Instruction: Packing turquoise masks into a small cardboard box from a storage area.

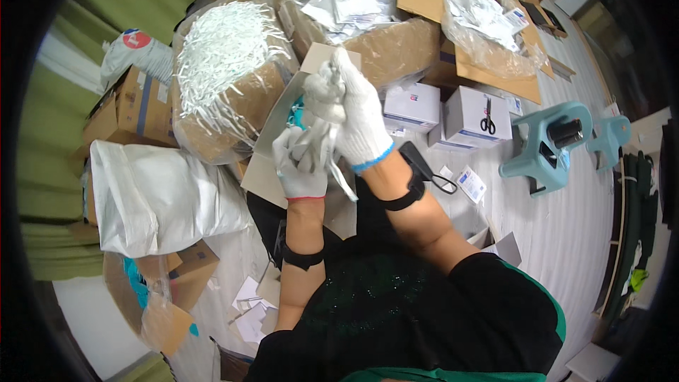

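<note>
Both my hands wear white knit gloves and are raised in front of me. My left hand (300, 166) grips the lower part of a bundle of white strips (327, 143), whose ends hang down past it. My right hand (350, 110) is closed around the top of the same bundle, just above the left hand. Behind the hands lies a flat grey card sheet (279, 124) with a bit of teal showing beside it. A black band sits on each forearm.
A box lined with plastic holds a heap of white strips (226, 49). Two boxes of clear-bagged packets (353, 0) (488, 21) stand behind. White cartons with black scissors (488, 122) are to the right, teal tape dispensers (548, 145) farther right, and a silver-white sack (155, 198) to the left.
</note>
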The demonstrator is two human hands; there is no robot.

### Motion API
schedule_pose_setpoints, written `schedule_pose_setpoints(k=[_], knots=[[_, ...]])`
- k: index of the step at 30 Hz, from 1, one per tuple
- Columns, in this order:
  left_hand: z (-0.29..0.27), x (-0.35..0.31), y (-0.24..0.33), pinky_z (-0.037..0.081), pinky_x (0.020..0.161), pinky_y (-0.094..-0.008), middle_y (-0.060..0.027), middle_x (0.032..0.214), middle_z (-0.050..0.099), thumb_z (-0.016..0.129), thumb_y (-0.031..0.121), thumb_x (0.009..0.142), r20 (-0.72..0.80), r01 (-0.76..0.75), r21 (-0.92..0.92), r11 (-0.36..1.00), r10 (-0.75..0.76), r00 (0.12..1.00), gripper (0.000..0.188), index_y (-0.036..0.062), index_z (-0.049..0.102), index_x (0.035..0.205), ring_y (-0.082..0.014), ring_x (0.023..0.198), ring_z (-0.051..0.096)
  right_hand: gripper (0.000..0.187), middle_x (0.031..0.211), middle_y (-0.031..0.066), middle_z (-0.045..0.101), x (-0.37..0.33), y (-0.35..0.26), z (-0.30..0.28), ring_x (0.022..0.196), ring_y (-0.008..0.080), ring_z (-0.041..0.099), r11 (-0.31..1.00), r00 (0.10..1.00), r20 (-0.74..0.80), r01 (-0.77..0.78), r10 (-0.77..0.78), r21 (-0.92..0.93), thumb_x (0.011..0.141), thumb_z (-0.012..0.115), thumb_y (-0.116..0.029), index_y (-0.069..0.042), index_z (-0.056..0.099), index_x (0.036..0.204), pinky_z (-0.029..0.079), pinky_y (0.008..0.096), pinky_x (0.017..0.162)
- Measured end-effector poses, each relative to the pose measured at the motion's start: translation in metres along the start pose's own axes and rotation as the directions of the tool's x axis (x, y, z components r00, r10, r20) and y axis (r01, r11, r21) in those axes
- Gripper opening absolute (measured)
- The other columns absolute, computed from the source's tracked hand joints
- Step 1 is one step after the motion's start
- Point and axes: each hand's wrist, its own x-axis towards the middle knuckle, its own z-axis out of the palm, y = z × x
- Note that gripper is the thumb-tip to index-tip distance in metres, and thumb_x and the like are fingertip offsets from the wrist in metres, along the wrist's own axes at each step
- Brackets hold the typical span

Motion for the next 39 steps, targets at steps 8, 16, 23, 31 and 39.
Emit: schedule_pose_setpoints(k=[8,16,23,31,39], knots=[[-0.062,0.029,0.04,0.025,0.037,-0.022,0.0013,0.068,0.045,0.045,0.042,0.099,0.334,0.462,-0.156,0.873,-0.393,0.857,0.036,0.0103,0.052,0.082,-0.0078,0.04,0.029,0.046,0.073,0.0041,0.067,-0.009,0.008,-0.036,0.05,0.0045,0.044,0.455,0.968,-0.187,-0.091,-0.171,-0.886,0.102,0.046,-0.036,0.001,0.067,0.084,0.034,0.0213,0.045],[-0.027,0.026,0.026,0.048,0.065,-0.0222,-0.001,0.085,0.061,0.054,0.039,0.099,0.263,0.18,0.486,0.855,-0.34,0.903,0.039,0.0021,0.063,0.106,-0.0057,0.074,0.056,0.049,0.064,0.0119,0.06,-0.021,0.024,-0.036,0.059,0.0203,0.055,-0.019,0.985,-0.089,-0.092,-0.147,-0.996,0.1,0.046,-0.04,-0.001,0.066,0.078,0.045,0.034,0.063],[-0.027,0.023,0.026,0.044,0.063,-0.0254,-0.0036,0.084,0.061,0.051,0.018,0.097,0.347,-0.069,0.781,0.62,-0.341,0.874,0.027,-0.0035,0.062,0.109,-0.0075,0.071,0.054,0.053,0.067,0.0113,0.063,-0.02,0.009,-0.051,0.061,0.0168,0.053,0.002,0.992,-0.105,-0.105,-0.071,-0.994,0.099,0.047,-0.044,0.0,0.067,0.077,0.045,0.034,0.063],[-0.032,0.026,-0.002,0.032,0.042,-0.0235,0.0033,0.066,0.049,0.047,0.013,0.099,0.095,0.107,0.281,0.954,-0.139,0.986,0.021,0.0063,0.057,0.081,-0.0045,0.048,0.042,0.036,0.064,-0.0012,0.054,-0.035,0.014,-0.036,0.065,0.0063,0.05,0.324,0.972,-0.234,-0.233,0.036,-0.917,0.097,0.054,-0.032,0.0,0.063,0.082,0.045,0.0274,0.059],[-0.031,0.01,0.01,0.024,0.037,-0.0215,0.0066,0.063,0.039,0.045,0.018,0.102,0.121,0.255,0.317,0.913,-0.306,0.944,0.02,0.0106,0.053,0.084,-0.0014,0.044,0.032,0.034,0.079,0.0031,0.063,-0.03,0.024,-0.059,0.071,0.0105,0.055,0.342,0.988,-0.071,-0.021,-0.134,-0.94,0.1,0.051,-0.031,0.0,0.063,0.09,0.046,0.0264,0.065]])
